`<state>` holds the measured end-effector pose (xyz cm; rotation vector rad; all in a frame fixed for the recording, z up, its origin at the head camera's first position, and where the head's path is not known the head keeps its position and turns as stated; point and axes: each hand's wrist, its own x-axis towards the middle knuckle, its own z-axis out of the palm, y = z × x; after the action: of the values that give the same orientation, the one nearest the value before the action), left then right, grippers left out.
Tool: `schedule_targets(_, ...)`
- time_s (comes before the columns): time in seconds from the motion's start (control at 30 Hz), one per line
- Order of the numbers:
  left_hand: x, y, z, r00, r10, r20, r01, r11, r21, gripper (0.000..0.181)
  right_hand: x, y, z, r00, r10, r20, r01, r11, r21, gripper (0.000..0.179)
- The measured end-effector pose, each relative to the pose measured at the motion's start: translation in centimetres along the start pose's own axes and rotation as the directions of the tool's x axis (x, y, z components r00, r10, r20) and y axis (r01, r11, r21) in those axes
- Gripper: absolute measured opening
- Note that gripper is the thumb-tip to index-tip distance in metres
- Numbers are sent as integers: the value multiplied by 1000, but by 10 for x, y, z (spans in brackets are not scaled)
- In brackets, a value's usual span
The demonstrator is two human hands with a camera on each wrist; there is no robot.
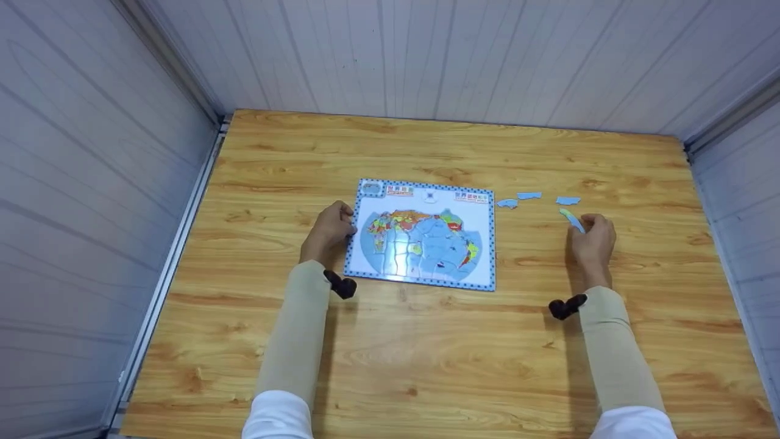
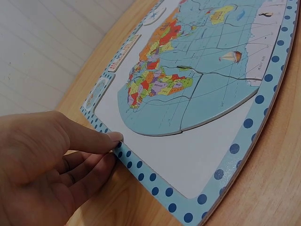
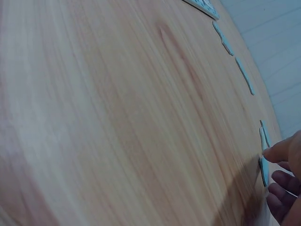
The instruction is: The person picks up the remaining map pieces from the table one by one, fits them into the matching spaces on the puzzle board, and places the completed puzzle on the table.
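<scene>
A world map jigsaw board (image 1: 420, 282) with a blue dotted border lies on the table, most of its oval map filled with pieces. My left hand (image 1: 329, 227) holds the board's left edge; in the left wrist view the thumb (image 2: 110, 138) presses on the border while the other fingers bend below the edge. Off to the right, my right hand (image 1: 595, 239) pinches a curved blue and green puzzle piece (image 1: 570, 219). In the right wrist view this held piece (image 3: 264, 175) shows almost edge-on, with the thumb against it and its far side partly hidden.
Three blue loose pieces lie between board and right hand: a notched one (image 1: 507, 203) by the board's corner, a long one (image 1: 529, 196), and another (image 1: 568, 200) just beyond the held piece. Pale panel walls (image 1: 378, 55) border the wooden table (image 1: 426, 360) at the back and sides.
</scene>
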<state>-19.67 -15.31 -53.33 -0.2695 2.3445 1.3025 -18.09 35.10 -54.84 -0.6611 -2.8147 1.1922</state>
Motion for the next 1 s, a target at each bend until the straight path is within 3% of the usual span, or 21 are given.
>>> schedule_targets(0.23, 1, 2, 0, 999, -30, 9, 31, 999, -26, 28, 3, 2, -1, 1000, -9, -26, 8, 999, -31, 39)
schedule_targets(0.77, -1, 4, -1, 998, -54, 22, 54, 999, -4, 28, 6, -6, -3, 998, 62, 31, -60, 997, -55, 42)
schedule_targets(1.0, 1, 2, 0, 1000, -16, 5, 16, 1000, 0, 31, 2, -10, -8, 993, 98, 63, -91, 991, -99, 35)
